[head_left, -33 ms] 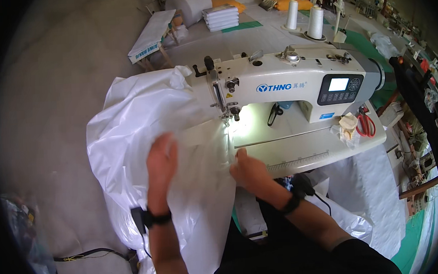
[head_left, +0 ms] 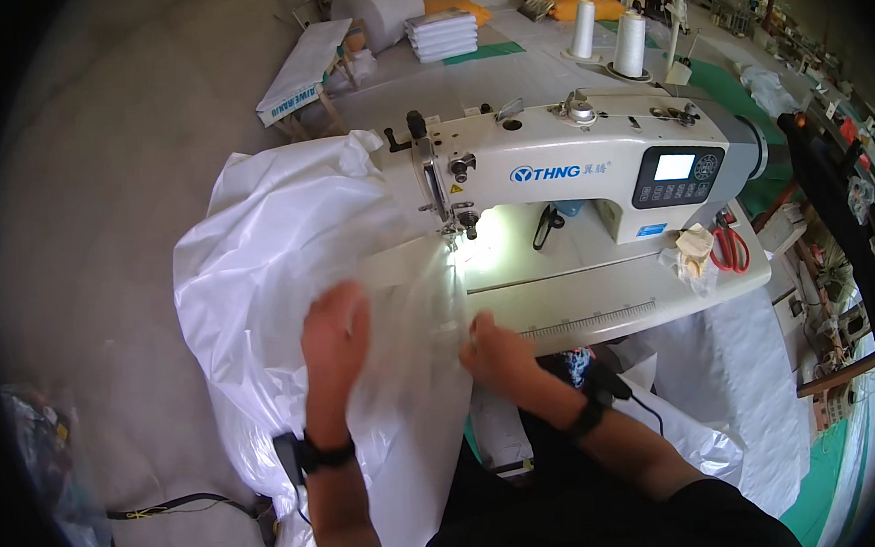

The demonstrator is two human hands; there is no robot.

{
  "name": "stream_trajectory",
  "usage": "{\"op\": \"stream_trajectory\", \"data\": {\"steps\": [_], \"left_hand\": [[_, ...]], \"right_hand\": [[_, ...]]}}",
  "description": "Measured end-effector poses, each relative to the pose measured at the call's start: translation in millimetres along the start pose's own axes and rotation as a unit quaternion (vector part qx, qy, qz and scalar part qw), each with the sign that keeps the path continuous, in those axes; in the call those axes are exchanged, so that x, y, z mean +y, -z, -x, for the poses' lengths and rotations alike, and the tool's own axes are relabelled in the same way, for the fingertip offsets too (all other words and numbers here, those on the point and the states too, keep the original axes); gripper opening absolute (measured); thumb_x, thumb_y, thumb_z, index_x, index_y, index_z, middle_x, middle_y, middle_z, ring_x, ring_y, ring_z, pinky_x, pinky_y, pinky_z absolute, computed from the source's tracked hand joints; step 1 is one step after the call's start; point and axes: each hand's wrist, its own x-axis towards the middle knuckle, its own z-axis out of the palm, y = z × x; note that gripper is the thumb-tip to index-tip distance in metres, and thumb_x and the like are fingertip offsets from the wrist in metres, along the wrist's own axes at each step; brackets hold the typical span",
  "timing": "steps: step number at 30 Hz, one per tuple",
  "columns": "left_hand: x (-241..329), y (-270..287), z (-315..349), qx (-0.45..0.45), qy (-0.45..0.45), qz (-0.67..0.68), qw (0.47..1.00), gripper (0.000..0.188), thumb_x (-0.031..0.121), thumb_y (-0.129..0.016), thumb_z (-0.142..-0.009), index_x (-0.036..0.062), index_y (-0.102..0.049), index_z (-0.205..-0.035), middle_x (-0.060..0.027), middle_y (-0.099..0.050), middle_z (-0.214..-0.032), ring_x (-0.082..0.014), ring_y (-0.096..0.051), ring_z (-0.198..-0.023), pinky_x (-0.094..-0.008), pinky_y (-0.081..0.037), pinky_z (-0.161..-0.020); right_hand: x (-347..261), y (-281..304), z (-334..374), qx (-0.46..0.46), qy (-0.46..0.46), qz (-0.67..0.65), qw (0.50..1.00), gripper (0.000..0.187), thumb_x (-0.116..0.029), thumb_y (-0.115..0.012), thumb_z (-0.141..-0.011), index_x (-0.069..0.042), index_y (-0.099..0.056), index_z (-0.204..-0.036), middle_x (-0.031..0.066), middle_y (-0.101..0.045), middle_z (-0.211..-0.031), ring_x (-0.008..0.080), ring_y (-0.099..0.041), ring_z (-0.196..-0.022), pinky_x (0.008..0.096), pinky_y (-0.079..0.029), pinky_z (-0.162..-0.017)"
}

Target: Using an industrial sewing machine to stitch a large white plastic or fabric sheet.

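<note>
Left fingers are a blur, so I can't tell if open or holding; sheet below. Right fingers curl, its edge beside, hold unclear.

Hottest spot I see: the white glow by the needle of the sewing machine, washing out part of its bed. Control screen clips to white too. White sheeting shows glossy highlights, soft grey shadows in the folds. Rest of the room is dim, flat. Left hand motion-blurred; right hand sharper, slightly soft. Dark clothing nearly featureless. Black fisheye vignette, bent edges; far background upper right murky.
</note>
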Motion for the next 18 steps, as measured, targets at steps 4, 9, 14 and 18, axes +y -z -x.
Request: {"op": "stream_trajectory", "data": {"steps": [4,9,14,18], "left_hand": [[1.5,15.5,60.5,-0.003,0.142,-0.182,0.973,0.032,0.027,-0.063,-0.083,0.0095,-0.063,-0.11,-0.0174,-0.058,-0.118,-0.0362,-0.054,-0.106,-0.0433,-0.046,-0.086],[-68.7,1.8,81.1,-0.045,0.167,-0.122,0.977,0.051,0.04,-0.067,-0.078,0.012,-0.06,-0.12,-0.0226,-0.05,-0.127,-0.039,-0.048,-0.115,-0.0434,-0.039,-0.099],[-92.8,21.4,49.7,-0.159,0.231,-0.04,0.959,0.055,0.039,-0.067,-0.077,0.0125,-0.058,-0.124,-0.0198,-0.045,-0.135,-0.0322,-0.041,-0.126,-0.0394,-0.034,-0.104],[-90.9,33.8,23.2,-0.243,0.252,-0.045,0.936,0.055,0.042,-0.066,-0.077,0.0123,-0.059,-0.122,-0.0147,-0.048,-0.134,-0.03,-0.041,-0.126,-0.0392,-0.033,-0.105]], "right_hand": [[-16.8,9.2,56.3,-0.362,-0.056,-0.239,0.899,0.036,-0.024,-0.06,-0.081,0.006,-0.055,-0.1,0.0176,-0.064,-0.087,0.0279,-0.065,-0.074,0.0361,-0.052,-0.066],[3.6,-77.7,74.2,-0.394,-0.095,-0.402,0.821,0.04,-0.023,-0.063,-0.083,0.0,-0.057,-0.116,0.0119,-0.062,-0.105,0.021,-0.06,-0.1,0.0333,-0.049,-0.083],[-21.0,-11.4,75.4,-0.483,-0.05,-0.59,0.645,0.042,-0.005,-0.061,-0.08,0.0,-0.054,-0.121,0.0126,-0.056,-0.12,0.0234,-0.05,-0.116,0.0353,-0.037,-0.102],[65.0,-70.9,65.9,-0.588,0.044,-0.695,0.412,0.057,-0.018,-0.063,-0.083,0.001,-0.041,-0.132,0.0155,-0.055,-0.122,0.0285,-0.05,-0.117,0.0397,-0.036,-0.102]]}}
